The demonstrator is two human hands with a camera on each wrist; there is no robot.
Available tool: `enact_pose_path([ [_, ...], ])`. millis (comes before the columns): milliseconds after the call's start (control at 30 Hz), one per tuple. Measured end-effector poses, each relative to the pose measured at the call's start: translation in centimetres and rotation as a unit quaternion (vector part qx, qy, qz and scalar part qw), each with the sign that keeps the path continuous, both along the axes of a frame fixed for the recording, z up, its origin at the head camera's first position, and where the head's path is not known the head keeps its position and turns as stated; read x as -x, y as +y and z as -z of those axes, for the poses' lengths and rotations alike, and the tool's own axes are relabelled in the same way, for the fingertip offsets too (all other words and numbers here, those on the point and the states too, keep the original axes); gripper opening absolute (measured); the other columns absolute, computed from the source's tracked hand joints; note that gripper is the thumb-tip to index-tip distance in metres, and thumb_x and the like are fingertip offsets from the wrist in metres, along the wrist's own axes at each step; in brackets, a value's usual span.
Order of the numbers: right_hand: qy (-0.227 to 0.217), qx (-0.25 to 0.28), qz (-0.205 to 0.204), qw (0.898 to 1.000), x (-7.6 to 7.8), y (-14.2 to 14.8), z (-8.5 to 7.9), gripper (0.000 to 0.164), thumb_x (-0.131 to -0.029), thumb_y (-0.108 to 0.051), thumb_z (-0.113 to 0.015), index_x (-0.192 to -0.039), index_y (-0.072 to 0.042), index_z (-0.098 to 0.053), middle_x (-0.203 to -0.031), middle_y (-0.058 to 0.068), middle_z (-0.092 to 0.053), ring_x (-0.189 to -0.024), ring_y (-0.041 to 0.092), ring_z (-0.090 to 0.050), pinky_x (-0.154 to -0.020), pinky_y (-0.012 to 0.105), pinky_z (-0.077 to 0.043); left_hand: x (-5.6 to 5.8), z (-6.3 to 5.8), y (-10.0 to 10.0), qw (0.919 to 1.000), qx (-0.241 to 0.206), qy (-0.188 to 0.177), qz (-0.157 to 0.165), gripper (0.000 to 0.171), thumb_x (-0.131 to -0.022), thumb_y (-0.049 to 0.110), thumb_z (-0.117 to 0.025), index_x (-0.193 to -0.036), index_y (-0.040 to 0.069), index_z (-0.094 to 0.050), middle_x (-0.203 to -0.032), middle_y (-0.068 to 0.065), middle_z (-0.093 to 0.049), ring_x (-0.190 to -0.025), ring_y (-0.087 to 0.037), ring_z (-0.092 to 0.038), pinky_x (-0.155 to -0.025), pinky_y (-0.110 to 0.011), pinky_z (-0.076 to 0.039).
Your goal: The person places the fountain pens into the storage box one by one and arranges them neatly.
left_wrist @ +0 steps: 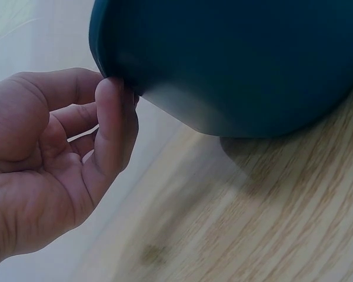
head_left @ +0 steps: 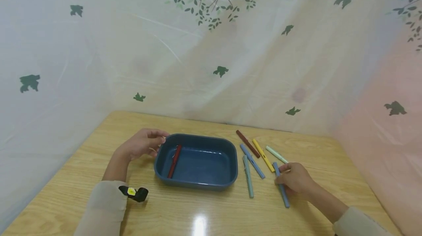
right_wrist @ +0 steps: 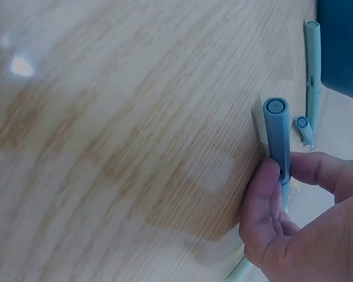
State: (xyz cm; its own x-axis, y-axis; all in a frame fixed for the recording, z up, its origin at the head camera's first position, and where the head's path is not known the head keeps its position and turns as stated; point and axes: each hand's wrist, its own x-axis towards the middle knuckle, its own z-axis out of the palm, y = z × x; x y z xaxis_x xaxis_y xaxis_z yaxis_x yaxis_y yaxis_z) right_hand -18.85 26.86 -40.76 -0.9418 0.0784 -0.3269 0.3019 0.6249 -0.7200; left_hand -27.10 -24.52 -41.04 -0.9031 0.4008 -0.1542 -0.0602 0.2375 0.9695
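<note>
My left hand (head_left: 141,145) is at the far left corner of a dark blue rectangular dish (head_left: 207,185). In the left wrist view its thumb and fingers pinch the dish's rim (left_wrist: 109,73). A dark red pen (head_left: 174,161) lies inside the dish, near its left end. To the right of the dish, my right hand (head_left: 296,179) pinches a blue pen (head_left: 284,194) between thumb and fingers. The right wrist view shows the round end of this blue pen (right_wrist: 277,126) pointing toward the camera, close to the tabletop.
Between dish and right hand lie a grey-green pen (head_left: 248,177), another blue pen (head_left: 252,161), a yellow pen (head_left: 263,155) and a dark red pen (head_left: 248,143). A pale green pen (head_left: 276,154) lies just beyond the right hand. A patterned curtain (head_left: 184,93) hangs behind the wooden table (head_left: 158,214).
</note>
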Motion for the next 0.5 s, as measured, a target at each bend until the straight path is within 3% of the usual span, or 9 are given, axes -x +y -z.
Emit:
enact_pose_path([
  [233,0.003,0.013,-0.007,1.000,-0.3,0.6,-0.1,0.049,-0.085,-0.006,-0.077,-0.124,0.013,-0.056,-0.103,0.017,-0.065,-0.092,0.026,-0.064,-0.073,0.043,-0.060,0.3,0.1,-0.1,1.0000,0.003,-0.004,-0.004,0.040,-0.104,0.012,-0.058,-0.140,-0.005,-0.054,-0.105,-0.010,-0.065,-0.079,-0.020,-0.063,-0.065,-0.030,-0.057],
  [500,0.007,0.022,-0.015,1.000,-0.4,1.2,-0.8,0.059,-0.083,-0.009,-0.080,-0.132,0.009,-0.052,-0.112,0.020,-0.065,-0.097,0.028,-0.063,-0.074,0.043,-0.060,0.3,0.0,-0.1,1.0000,0.009,0.003,-0.001,0.040,-0.105,0.012,-0.057,-0.141,-0.005,-0.053,-0.107,-0.012,-0.065,-0.080,-0.020,-0.063,-0.066,-0.031,-0.058],
])
